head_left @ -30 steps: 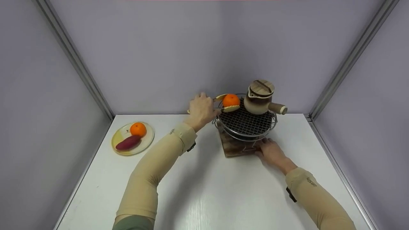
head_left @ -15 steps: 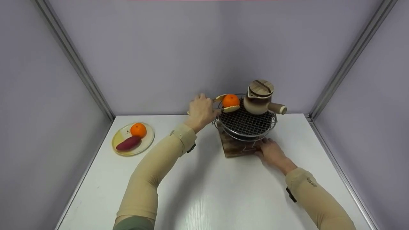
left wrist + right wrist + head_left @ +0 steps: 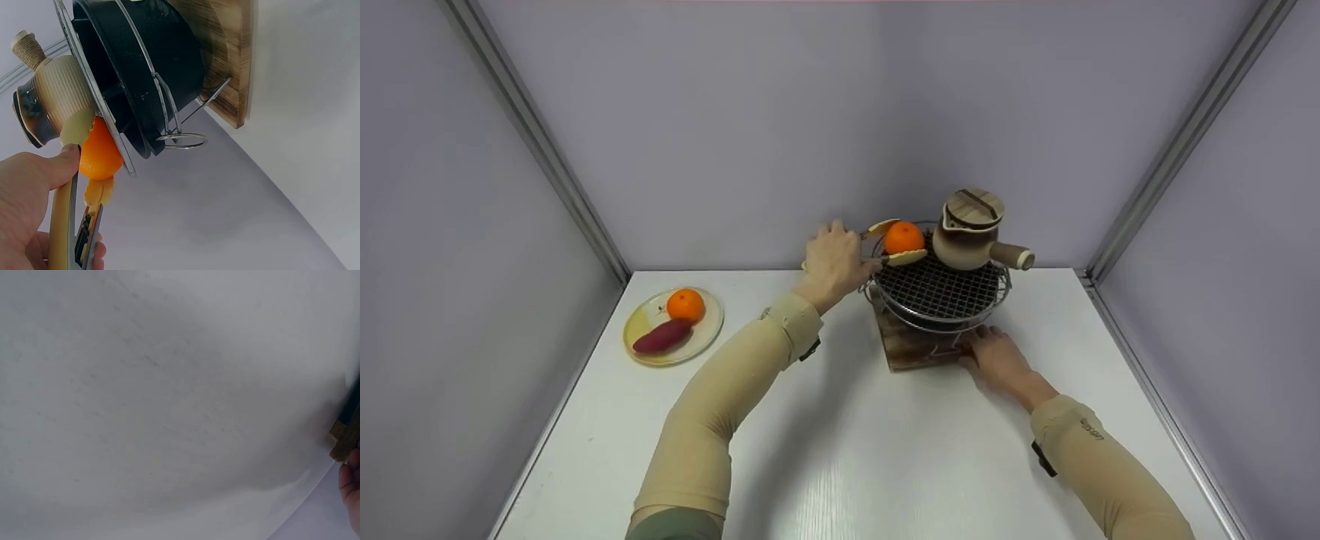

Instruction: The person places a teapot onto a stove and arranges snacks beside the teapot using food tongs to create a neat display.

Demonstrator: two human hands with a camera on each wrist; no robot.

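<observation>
My left hand grips yellow tongs whose tips lie on either side of an orange at the far left edge of a round wire grill. In the left wrist view the orange sits between the tongs, right by my thumb. A brown teapot with a wooden lid stands on the grill beside the orange. The grill rests on a wooden board. My right hand lies flat against the board's near right corner, fingers straight.
At the table's left, a pale plate holds a second orange and a purple sweet potato. Grey walls close in on three sides. The right wrist view shows white table and the board's corner.
Almost nothing differs: the orange between the tongs sits a touch lower on the grill, and both arms stay where they were.
</observation>
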